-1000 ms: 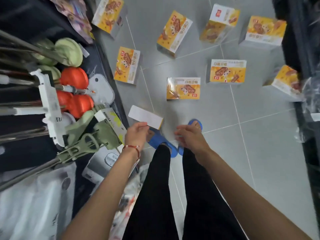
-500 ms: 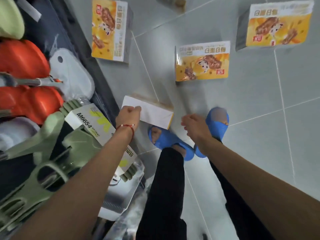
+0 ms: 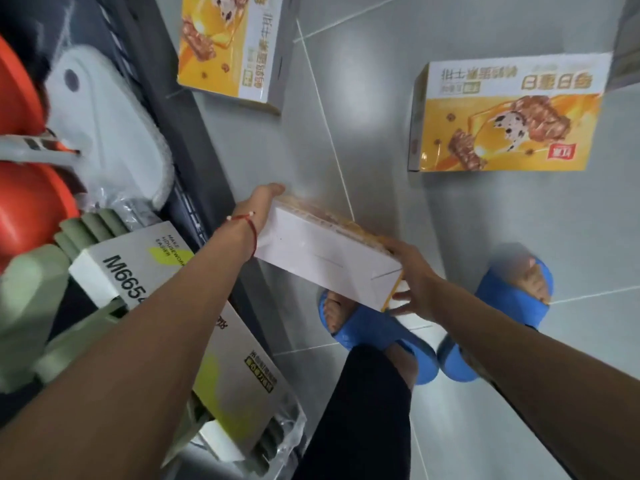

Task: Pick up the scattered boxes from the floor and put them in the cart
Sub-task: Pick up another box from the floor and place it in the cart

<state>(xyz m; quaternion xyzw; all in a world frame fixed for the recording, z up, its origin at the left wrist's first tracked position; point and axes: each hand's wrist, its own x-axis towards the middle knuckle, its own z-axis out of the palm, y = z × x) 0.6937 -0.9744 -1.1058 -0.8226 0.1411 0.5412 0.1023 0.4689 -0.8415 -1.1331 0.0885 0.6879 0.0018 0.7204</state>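
Both hands are holding one box. This held box (image 3: 325, 261) is long and flat, made of smooth white card, with a thin strip of orange and yellow showing along its far edge. It is tilting, with its left end higher than its right end.

The left hand (image 3: 258, 206) is gripping the left end of the held box. Its fingers (image 3: 275, 189) are reaching over the far edge, and their tips are hiding behind the card. A thin red string bracelet (image 3: 247, 225) is sitting on that wrist. The right hand (image 3: 412, 275) is gripping the right end. Its fingers (image 3: 394, 245) are curling over the top corner and the thumb is pressing near the bottom corner. So the held box is sitting between the two hands, touching both.

The held box is covering the toe of the left blue slipper (image 3: 374, 334). The right blue slipper (image 3: 512, 299) is standing just beside it. Both look soft and rubbery. Black trousers (image 3: 363, 410) are showing below.

The floor (image 3: 381, 98) is shiny grey tile with thin pale lines. A yellow box (image 3: 502, 116) with a snack bar picture is lying flat on it, to the right and well apart from the hands. Another yellow box (image 3: 228, 46) is lying at the top, next to a dark shelf edge (image 3: 194, 140).

On the left, shop goods are sitting close together: round orange plastic things (image 3: 31, 202), a fluffy white pad (image 3: 114, 133), pale green plastic parts (image 3: 31, 306) and a white carton (image 3: 138, 265) with black letters.
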